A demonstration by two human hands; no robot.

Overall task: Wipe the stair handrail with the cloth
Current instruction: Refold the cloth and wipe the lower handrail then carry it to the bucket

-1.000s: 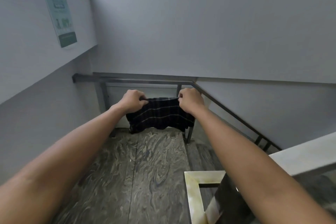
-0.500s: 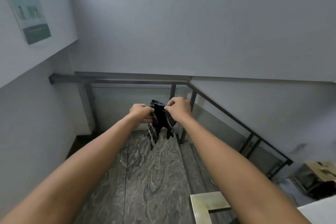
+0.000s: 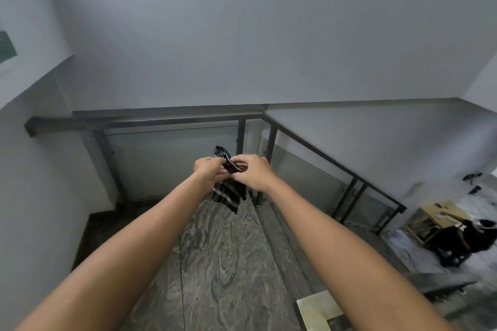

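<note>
The dark plaid cloth [image 3: 228, 191] is hanging bunched between both hands, just below the middle of the view, in the air over the landing and short of the handrail [image 3: 172, 121]. Its upper edge is poking up at about 12 o'clock from the hands, and its lower folds are dangling toward 6 o'clock; the middle of it is hidden behind the fingers, so how it is folded is hard to make out. The left hand [image 3: 208, 169] is pinching the cloth from 9 o'clock, fingers closed on it. The right hand [image 3: 252, 173] is curling over it from 3 o'clock, also gripping the fabric, its fingertips partly covered by the cloth.

The dark metal handrail is running across beyond the hands at 12 o'clock, then turning and sloping down toward 4 o'clock, with frosted glass panels [image 3: 172, 161] under it. Both bare forearms are being cut off by the bottom edge. The swirled grey stone floor [image 3: 220, 258] is lying beneath. At 9 o'clock a green poster [image 3: 6, 47] is mostly cropped by the frame, its print unreadable. At 4 o'clock, below the stairs, a wooden piece of furniture [image 3: 435, 219] and dark shapes beside it are blurring together.
</note>
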